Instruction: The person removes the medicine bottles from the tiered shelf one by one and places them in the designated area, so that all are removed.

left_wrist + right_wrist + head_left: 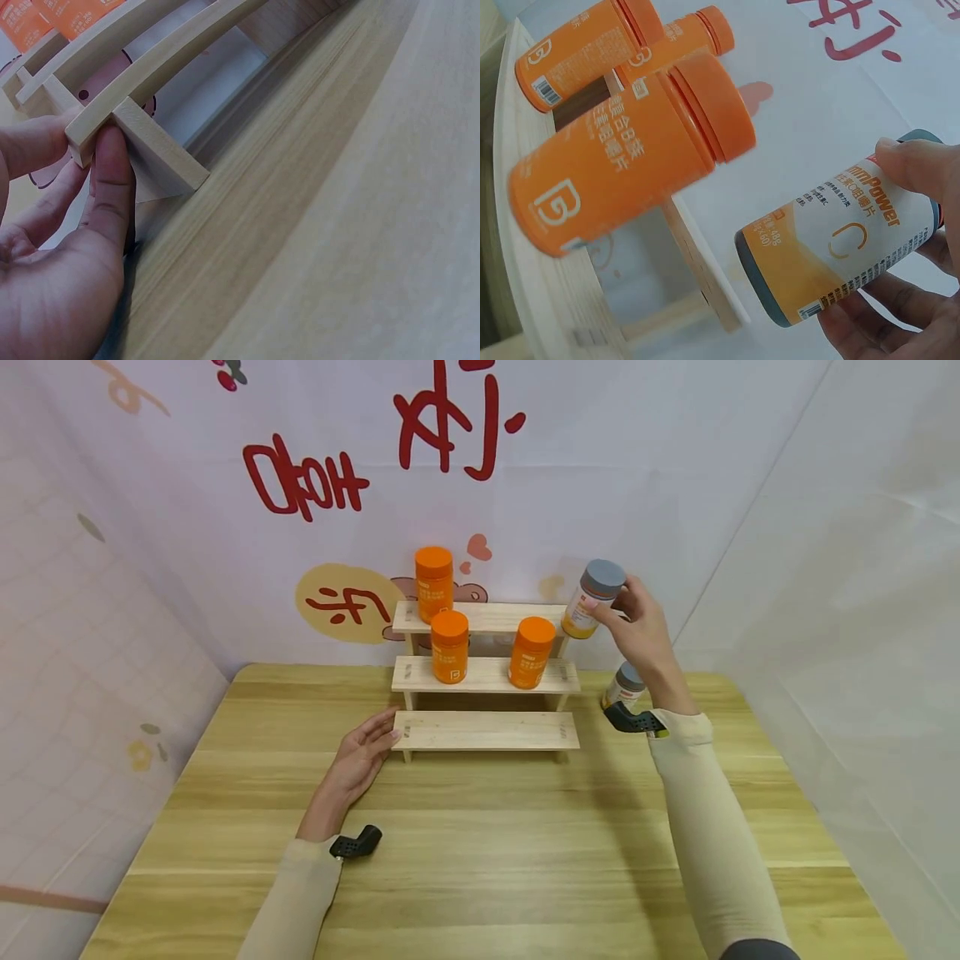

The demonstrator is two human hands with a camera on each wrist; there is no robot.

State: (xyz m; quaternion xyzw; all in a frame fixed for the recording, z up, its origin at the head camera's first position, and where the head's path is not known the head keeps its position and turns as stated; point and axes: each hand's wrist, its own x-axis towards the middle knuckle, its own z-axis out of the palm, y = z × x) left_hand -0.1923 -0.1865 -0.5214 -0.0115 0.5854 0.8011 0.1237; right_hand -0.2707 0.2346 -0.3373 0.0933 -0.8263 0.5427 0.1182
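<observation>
One grey-lidded jar (580,615) | gripped in right hand (641,625) | left hand (363,757) pinches lowest shelf (487,731)

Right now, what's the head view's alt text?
A person's right grip holds a grey-lidded white-yellow cylindrical bottle at the top right of a pale wooden three-step rack, which the left grip pinches; three orange cylindrical bottles stand on it.

Grey-lidded bottle (583,613) tilted at the right end of a three-step wooden rack (486,731).
The right hand (641,625) grips the bottle, lid on and leaning right; its label is white and yellow with a large C, and whether its base touches the top step cannot be told. The pale rack stands upright on the table (480,860), its lowest step pinched at the left end by the left hand (363,756).
</observation>
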